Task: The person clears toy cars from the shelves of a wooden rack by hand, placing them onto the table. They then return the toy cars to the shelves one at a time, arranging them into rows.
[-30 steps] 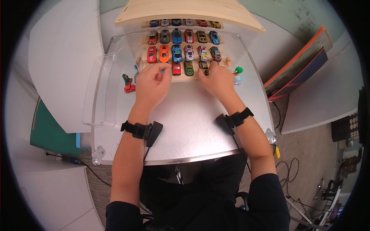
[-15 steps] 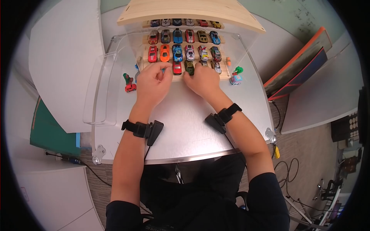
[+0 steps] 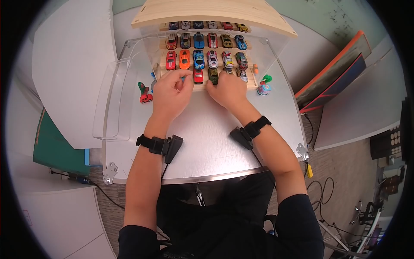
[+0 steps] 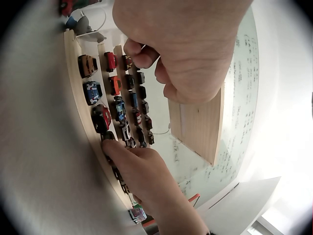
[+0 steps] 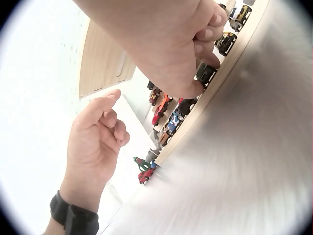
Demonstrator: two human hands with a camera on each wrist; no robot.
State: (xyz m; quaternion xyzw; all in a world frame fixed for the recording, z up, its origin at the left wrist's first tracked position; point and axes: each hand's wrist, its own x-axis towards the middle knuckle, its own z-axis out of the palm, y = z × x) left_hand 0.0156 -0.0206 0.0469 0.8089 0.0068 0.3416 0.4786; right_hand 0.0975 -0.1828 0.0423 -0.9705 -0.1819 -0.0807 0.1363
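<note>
My right hand (image 3: 228, 90) is at the front row of a stepped wooden rack (image 3: 199, 89) of toy cars. In the right wrist view its thumb and a finger pinch a dark green toy car (image 5: 206, 74) at its two sides. A red toy car (image 3: 198, 76) stands just left of that one. Over the left end of the same row hovers my left hand (image 3: 172, 93), fingers loosely curled and holding nothing. From the left wrist, a brown toy car (image 4: 88, 65) and a blue toy car (image 4: 92, 92) show in the front row below it.
Higher steps carry rows of toy cars, such as an orange one (image 3: 184, 59), under a wooden top board (image 3: 207, 13). Beside the rack stand a small red car (image 3: 146, 98) on the left and a pastel toy van (image 3: 264, 90) on the right. A clear cover (image 3: 111, 103) lies left.
My right hand has moved left along the front row to the dark green car, uncovering a whitish car at the row's right end. The left hand has stayed nearly still.
</note>
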